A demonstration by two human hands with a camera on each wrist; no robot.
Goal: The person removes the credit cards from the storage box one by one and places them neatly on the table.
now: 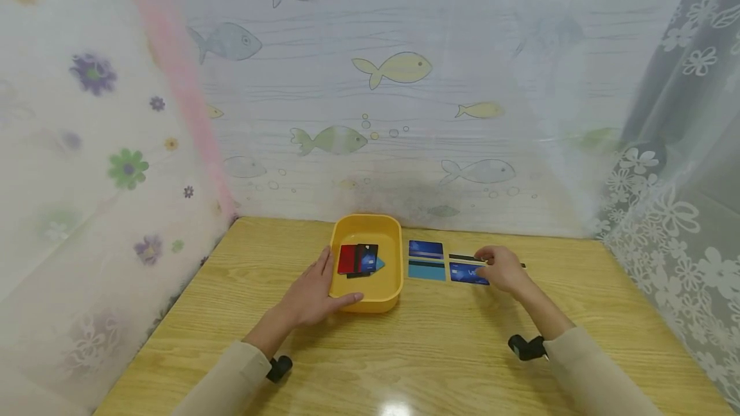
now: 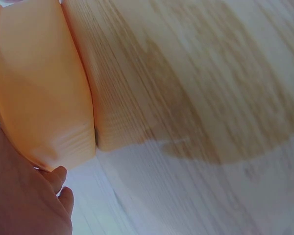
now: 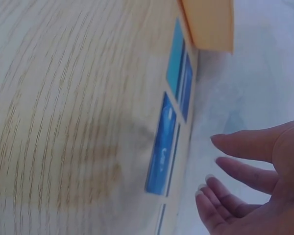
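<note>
My left hand (image 1: 309,291) rests against a yellow plastic tub (image 1: 395,262), fingers lying straight along its left side and thumb over the front rim. Inside the tub lie overlapping cards: a red card (image 1: 347,259), a dark blue card (image 1: 370,258) and part of a light blue card (image 1: 379,264). Over the cards right of the tub, my right hand (image 1: 502,268) hovers with thumb and fingers apart and nothing between them. A blue card (image 3: 161,152) with light lettering lies nearest it. Behind that is a card with a black stripe (image 1: 460,257), partly hidden by the hand.
Closer to the tub lie a dark blue card (image 1: 426,249) and a light blue card (image 1: 426,271). Another black stripe (image 1: 523,266) shows right of my right hand. The wooden table (image 1: 405,358) ends at a fish-print curtain (image 1: 370,101); flowered curtains hang on both sides.
</note>
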